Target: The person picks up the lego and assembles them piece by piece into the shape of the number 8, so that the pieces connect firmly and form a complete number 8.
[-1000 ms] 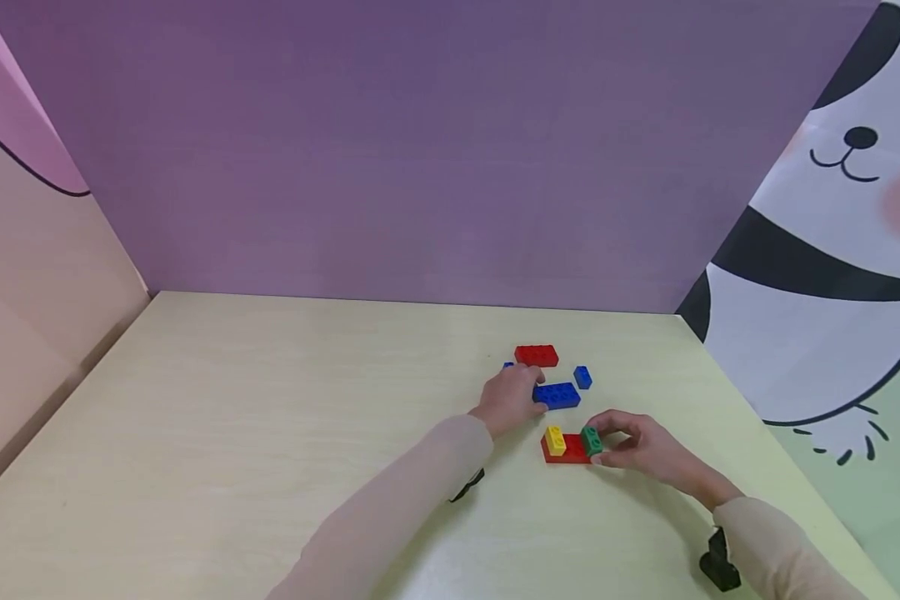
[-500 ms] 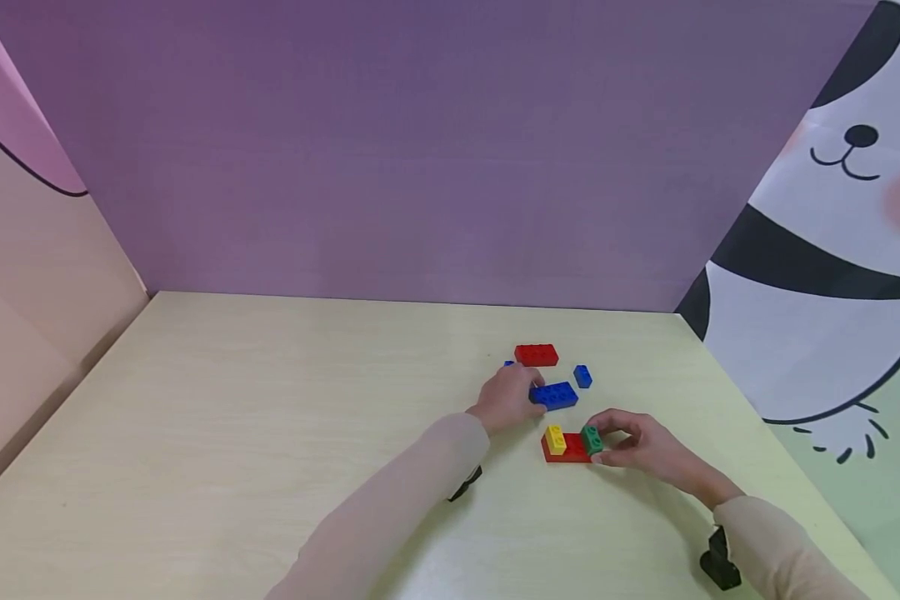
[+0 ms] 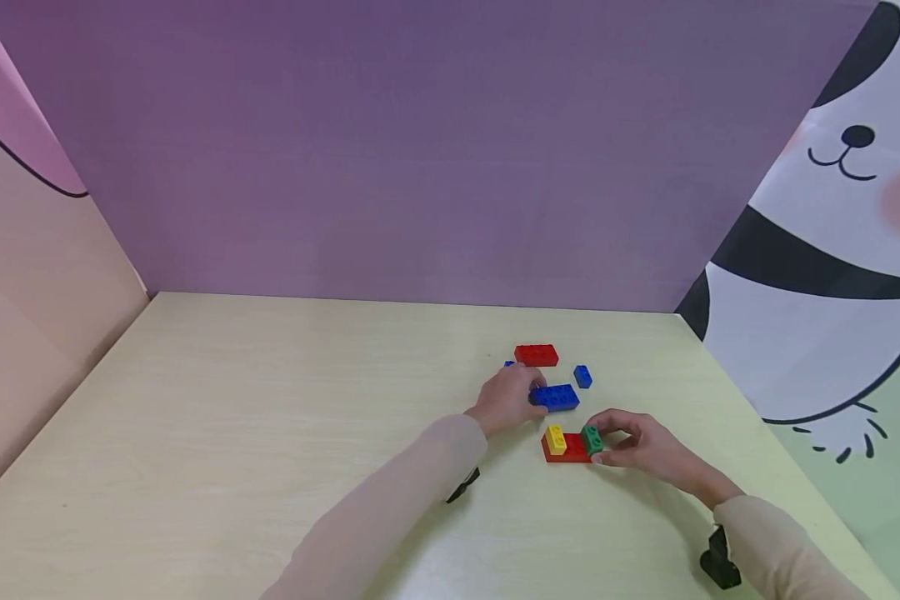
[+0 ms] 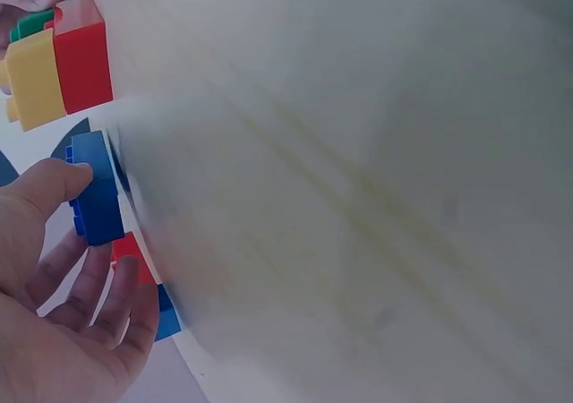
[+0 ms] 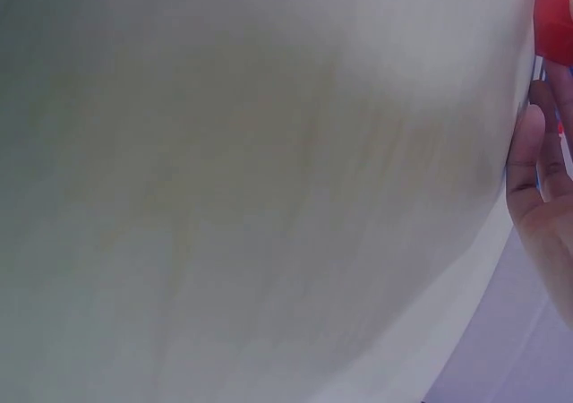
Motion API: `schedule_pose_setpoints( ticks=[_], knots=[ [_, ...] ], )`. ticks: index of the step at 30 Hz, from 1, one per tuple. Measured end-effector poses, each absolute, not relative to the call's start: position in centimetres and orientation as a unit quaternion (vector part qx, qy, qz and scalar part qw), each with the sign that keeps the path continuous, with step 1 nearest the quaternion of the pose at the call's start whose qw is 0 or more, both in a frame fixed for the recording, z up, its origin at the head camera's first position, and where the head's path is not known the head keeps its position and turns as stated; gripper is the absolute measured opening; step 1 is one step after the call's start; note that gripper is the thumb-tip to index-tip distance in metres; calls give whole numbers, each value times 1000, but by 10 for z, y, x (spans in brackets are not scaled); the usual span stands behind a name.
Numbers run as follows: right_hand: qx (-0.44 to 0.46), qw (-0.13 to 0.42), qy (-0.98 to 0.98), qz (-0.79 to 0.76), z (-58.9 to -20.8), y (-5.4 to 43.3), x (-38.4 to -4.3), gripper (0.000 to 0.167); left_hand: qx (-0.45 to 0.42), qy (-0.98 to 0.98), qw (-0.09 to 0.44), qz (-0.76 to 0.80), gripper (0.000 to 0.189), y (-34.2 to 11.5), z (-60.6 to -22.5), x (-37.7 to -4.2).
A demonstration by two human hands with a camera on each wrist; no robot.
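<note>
My left hand (image 3: 508, 397) pinches a long blue toy brick (image 3: 556, 397) between thumb and fingers. In the left wrist view the blue brick (image 4: 97, 188) sits close to the tabletop, the thumb on one side. My right hand (image 3: 637, 446) holds the right end of a small stack, thumb and forefinger at the green brick (image 3: 592, 439). This green brick and a yellow brick (image 3: 556, 440) stand on a long red brick (image 3: 575, 448), at opposite ends. The right wrist view shows only part of the hand (image 5: 542, 184) beside the red brick (image 5: 553, 18).
Behind the left hand lies another red brick (image 3: 537, 355). A small blue brick (image 3: 582, 377) is to its right, and a further blue piece (image 3: 508, 364) is mostly hidden by the left hand. A purple wall (image 3: 420, 150) bounds the table (image 3: 232, 433) at the back.
The long blue brick has shifted slightly left with the left hand since one second ago. The right hand and its stack have stayed in place.
</note>
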State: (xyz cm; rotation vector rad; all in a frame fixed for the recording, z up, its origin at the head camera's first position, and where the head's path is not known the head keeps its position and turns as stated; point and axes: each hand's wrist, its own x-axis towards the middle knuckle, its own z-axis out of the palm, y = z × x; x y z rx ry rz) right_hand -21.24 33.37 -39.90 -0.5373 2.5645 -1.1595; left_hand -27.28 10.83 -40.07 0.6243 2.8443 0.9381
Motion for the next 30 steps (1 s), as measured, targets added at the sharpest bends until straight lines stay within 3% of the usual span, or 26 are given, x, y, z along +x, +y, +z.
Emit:
schedule_pose_setpoints(
  ticks=[30],
  knots=[
    [-189, 147, 881, -408, -397, 335, -213, 43, 269, 907, 10, 324, 40, 85, -391, -261]
  ],
)
